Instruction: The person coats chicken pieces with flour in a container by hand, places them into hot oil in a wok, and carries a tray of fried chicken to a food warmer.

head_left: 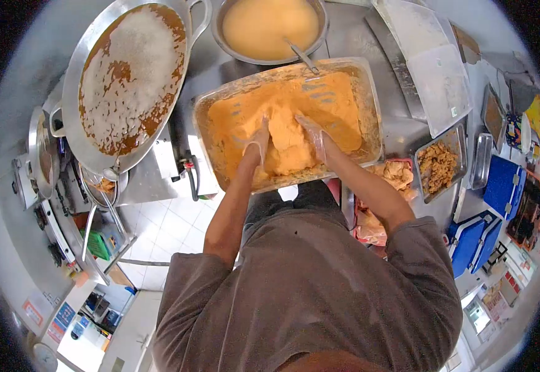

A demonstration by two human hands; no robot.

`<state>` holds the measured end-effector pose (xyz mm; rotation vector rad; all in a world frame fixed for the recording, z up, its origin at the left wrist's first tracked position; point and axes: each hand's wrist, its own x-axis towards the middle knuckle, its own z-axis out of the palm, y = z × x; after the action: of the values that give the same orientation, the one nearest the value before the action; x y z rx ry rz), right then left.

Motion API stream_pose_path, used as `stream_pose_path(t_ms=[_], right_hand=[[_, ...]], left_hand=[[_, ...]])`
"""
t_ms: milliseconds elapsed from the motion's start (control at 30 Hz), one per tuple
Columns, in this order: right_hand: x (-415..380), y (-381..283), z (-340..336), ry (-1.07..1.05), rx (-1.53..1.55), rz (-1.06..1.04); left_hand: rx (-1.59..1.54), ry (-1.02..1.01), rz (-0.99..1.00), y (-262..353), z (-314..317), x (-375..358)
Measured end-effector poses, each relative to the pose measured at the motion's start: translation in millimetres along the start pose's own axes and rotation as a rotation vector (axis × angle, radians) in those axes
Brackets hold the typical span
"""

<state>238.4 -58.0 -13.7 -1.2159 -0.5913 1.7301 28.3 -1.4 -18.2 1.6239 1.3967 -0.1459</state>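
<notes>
A large clear rectangular tub [372, 108] holds orange seasoned flour [338, 93], with a raised mound of coated pieces [287, 141] in its middle. My left hand [259, 137], in a clear thin glove, rests against the left side of the mound, fingers stretched forward and partly sunk in the flour. On the mound's right side lies my right hand [313, 131], gloved the same way, its fingers also stretched out and dusted orange. The mound sits between both hands; I cannot make out the separate pieces under the flour.
A wide wok of foaming oil [130, 74] stands at the left. Behind the tub is a metal bowl of pale orange liquid [270, 28] with a ladle handle [302, 57]. Raw chicken pieces [397, 175] and a tray of fried pieces [438, 167] are at the right.
</notes>
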Motion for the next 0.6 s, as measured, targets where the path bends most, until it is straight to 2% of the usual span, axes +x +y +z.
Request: stream_pose_path(t_ms=[33, 100, 133, 167, 267, 333, 433, 533, 600], right_hand=[[0.8, 4.6, -1.7, 0.023, -0.042, 0.008], [7.7, 10.9, -1.6, -0.026, -0.383, -0.170], [11.2, 9.7, -10.3, -0.087, -0.667, -0.389], [20.4, 12.6, -19.2, -0.143, -0.738, -0.567], [22.7, -4.8, -36.1, 0.117, -0.780, -0.107], [24.6, -28.7, -40.2, 0.232, -0.336, 0.294], [39.2, -49.4, -69.8, 0.036, -0.883, 0.332], [34.5, -34.7, -86.9, -0.080, -1.561, 0.254], [38.3, -16.1, -102.3, -0.160, -2.012, 0.186]], left_hand=[[-0.106, -0.010, 0.002, 5.5, -0.9, 2.5], [-0.271, -0.042, -0.050, 10.3, -3.3, 4.3], [-0.319, -0.035, -0.098, 8.8, -10.2, 5.6], [-0.349, -0.022, -0.117, 7.7, -18.3, 6.4], [-0.342, 0.067, -0.063, 23.5, -61.3, -22.2], [-0.094, -0.071, 0.148, 21.0, -81.9, -28.1], [-0.037, -0.029, 0.350, 3.5, -103.2, -54.4], [-0.124, 0.402, -0.197, -7.7, -68.1, -55.7], [-0.272, 0.214, -0.334, 1.2, -57.4, -58.3]])
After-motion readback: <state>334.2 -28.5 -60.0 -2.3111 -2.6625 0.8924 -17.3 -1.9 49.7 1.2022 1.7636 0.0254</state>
